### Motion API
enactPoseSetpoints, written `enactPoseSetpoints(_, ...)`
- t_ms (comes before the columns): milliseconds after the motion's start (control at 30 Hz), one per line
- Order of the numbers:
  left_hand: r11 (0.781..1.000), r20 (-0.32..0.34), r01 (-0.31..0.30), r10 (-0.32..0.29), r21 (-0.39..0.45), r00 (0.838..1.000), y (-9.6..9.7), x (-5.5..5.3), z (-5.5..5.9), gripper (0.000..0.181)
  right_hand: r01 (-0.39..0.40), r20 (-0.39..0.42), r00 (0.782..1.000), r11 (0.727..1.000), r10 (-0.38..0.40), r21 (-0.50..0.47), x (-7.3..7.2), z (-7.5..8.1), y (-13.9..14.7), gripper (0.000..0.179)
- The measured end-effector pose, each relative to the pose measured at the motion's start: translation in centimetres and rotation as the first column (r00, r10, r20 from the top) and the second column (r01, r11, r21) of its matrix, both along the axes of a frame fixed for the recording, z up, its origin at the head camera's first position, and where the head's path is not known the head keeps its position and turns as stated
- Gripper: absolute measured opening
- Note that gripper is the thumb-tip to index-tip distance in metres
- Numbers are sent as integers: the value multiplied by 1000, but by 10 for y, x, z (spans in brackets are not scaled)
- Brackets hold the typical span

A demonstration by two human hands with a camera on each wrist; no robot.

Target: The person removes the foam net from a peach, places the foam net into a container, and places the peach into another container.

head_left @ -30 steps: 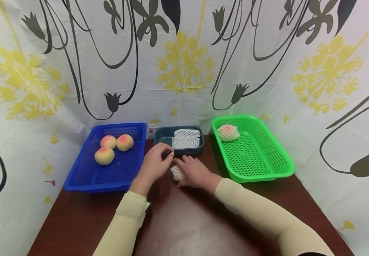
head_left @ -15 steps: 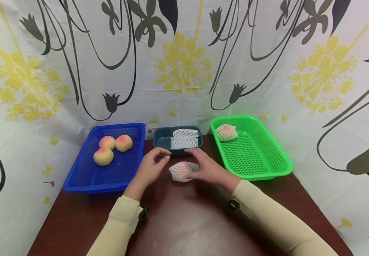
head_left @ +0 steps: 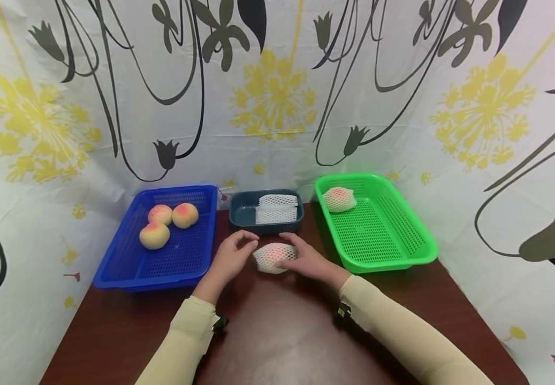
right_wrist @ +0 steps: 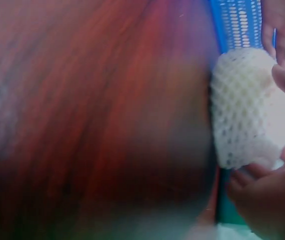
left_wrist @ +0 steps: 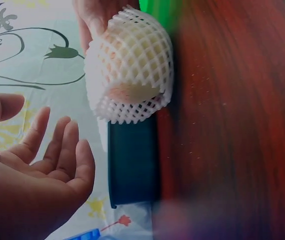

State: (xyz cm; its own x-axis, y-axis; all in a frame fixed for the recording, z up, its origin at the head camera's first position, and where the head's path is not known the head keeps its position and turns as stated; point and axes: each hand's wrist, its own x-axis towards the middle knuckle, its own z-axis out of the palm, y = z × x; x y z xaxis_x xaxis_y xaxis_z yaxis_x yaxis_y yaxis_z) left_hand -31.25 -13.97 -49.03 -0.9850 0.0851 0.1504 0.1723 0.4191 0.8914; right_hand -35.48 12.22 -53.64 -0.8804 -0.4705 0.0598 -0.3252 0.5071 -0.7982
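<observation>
A peach in a white foam net (head_left: 266,258) lies on its side at the middle of the brown table, in front of the small teal box. My right hand (head_left: 312,262) holds it from the right, thumb on the near side and fingers round the far side. In the right wrist view, thumb and fingertips reach the foam net (right_wrist: 240,107). To the left of the peach hovers my left hand (head_left: 231,258), holding nothing. Its fingers are loosely bent and apart from the net in the left wrist view, where the net's open end shows some bare peach.
A blue basket (head_left: 176,267) on the left bears three bare peaches (head_left: 160,214). White foam nets (head_left: 277,215) lie in the teal box (head_left: 242,215) at the back. On the right, a green basket (head_left: 378,235) contains another netted peach (head_left: 339,199). Patterned cloth surrounds the table.
The peach, mostly covered by my hands a second ago, now shows in its net. My right hand shifted right, then settled round it. My left hand drew back slightly left.
</observation>
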Motion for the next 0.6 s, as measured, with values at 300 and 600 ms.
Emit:
enactPoseSetpoints(300, 1000, 29, -23, 23, 16, 999, 0, 0, -5, 19, -113, -7, 994, 994, 113, 5, -6, -11, -2, 69)
enactPoseSetpoints(600, 998, -39, 4, -1, 62, 999, 1, 4, 0, 18, -102, -24, 995, 993, 101, -55, -6, -12, -5, 63)
